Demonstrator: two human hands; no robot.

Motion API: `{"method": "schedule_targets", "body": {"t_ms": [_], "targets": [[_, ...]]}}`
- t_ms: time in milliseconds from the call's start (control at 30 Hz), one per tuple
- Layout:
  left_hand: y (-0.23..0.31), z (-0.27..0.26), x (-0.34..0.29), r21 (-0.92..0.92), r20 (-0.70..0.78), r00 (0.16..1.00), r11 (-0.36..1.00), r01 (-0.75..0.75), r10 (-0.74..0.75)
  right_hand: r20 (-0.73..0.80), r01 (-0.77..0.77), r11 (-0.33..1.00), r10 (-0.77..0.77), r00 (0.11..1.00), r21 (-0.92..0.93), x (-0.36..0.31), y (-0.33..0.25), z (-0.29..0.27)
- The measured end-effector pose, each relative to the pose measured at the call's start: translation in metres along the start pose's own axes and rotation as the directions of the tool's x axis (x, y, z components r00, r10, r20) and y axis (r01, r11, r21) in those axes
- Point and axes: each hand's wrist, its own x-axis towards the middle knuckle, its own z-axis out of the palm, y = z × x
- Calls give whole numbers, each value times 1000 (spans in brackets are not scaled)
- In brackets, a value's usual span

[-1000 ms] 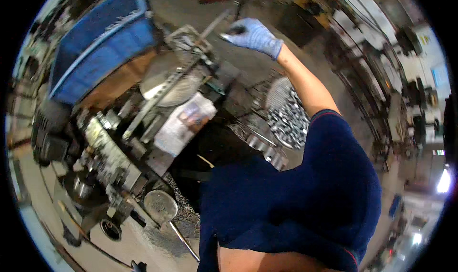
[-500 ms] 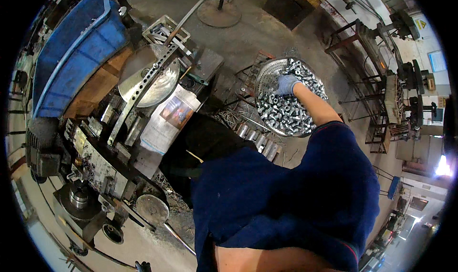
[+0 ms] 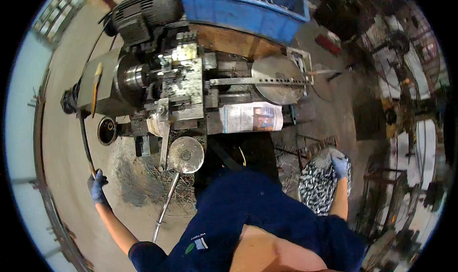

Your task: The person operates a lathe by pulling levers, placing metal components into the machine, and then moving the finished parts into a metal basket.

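My left hand (image 3: 98, 190), in a blue-grey glove, is closed around the lower end of a long dark lever (image 3: 86, 141), which slants down from the headstock of a small lathe (image 3: 98, 100). Out to the right, my right hand (image 3: 340, 167), gloved the same way, is over the far part of a round perforated basin (image 3: 324, 156). A heap of shiny metal fittings (image 3: 316, 186) fills the basin below that hand. Motion blur hides the right fingers, so whether they hold a fitting is unclear. The lathe's chuck (image 3: 136, 76) faces the oily carriage (image 3: 183, 83).
A brush (image 3: 97, 88) lies on the headstock. Newspaper (image 3: 250, 117) covers part of the lathe's front, near a perforated bar (image 3: 260, 81) and a round metal plate (image 3: 279, 71). Behind stands a blue bin (image 3: 243, 10). A round handwheel (image 3: 186, 155) sticks out towards me, above scattered metal shavings (image 3: 138, 176).
The view has swung left, bringing the whole lathe to the middle. My left hand now grips the lever plainly in view. My right hand still is at the basin, now near its far edge.
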Motion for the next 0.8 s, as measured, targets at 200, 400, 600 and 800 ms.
{"method": "schedule_targets", "body": {"t_ms": [200,400,600,800], "targets": [[5,-5,-9,-57,32,999,998,-21,23,138,-120,392,-18,990,912,23,-197,-40],[14,0,-16,-117,28,998,991,-59,63,290,-72,318,-718,633,945,50,-432,80],[1,-2,-33,113,-72,993,990,-81,90,253,747,175,-967,9,641,-8,-631,178],[-20,-16,-63,205,-61,996,978,-44,58,681,989,-122,-731,-31,-85,-15,-688,265]]}}
